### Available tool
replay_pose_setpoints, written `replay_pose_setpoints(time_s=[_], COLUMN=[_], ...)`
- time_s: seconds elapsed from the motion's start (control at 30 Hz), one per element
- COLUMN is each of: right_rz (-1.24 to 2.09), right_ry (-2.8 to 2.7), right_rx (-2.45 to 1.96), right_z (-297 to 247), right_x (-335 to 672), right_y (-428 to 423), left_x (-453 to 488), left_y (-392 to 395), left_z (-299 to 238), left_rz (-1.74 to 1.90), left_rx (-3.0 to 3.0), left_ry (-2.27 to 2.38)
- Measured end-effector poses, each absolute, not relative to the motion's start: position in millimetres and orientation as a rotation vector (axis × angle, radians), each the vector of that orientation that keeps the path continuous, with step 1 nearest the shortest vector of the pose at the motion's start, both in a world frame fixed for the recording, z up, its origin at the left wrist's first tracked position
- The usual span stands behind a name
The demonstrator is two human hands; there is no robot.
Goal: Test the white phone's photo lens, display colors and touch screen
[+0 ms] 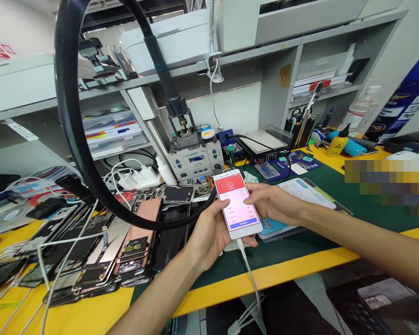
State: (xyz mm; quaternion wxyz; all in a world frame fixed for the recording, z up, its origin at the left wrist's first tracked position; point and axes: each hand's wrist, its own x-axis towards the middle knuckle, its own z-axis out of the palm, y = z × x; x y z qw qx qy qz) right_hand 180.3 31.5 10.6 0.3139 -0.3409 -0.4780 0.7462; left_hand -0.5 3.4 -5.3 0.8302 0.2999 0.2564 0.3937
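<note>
Broadly, a grey panelled shelving unit [272, 97] spans the back of the room above a bright yellow desk [101, 307] laid with a dark green mat [282, 251]. A thick, glossy black hose [68, 93] loops down in front, one end standing over a boxy grey soldering-type station [195, 163] whose front-panel lettering is too small to read. Far right stands a tall dark-blue container [405, 97], its pale print blurred. Stacked phone parts crowd the desk's left side, a flat rose-pink panel [145, 216] among them.

Above the mat's near side, the left hand [211, 225] and right hand [268, 200] are both clasped around a slim white smartphone [238, 211], thumbs over its lit screen. A thin white cable [243, 252] meets its lower end. Onscreen are a red banner, a round white icon and a blue bar; the tiny text is illegible.
</note>
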Motion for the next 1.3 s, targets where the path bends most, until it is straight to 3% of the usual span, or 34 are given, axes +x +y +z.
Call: replay_pose_setpoints(time_s=[1.3], right_rz=[1.912], right_ry=[-1.381], right_rx=[-0.915], right_z=[6.8], right_x=[181.3], right_y=[33.2], left_x=[0.7], left_y=[0.0], left_z=[1.9], left_rz=[0.866], left_rx=[0.66], left_ry=[0.578])
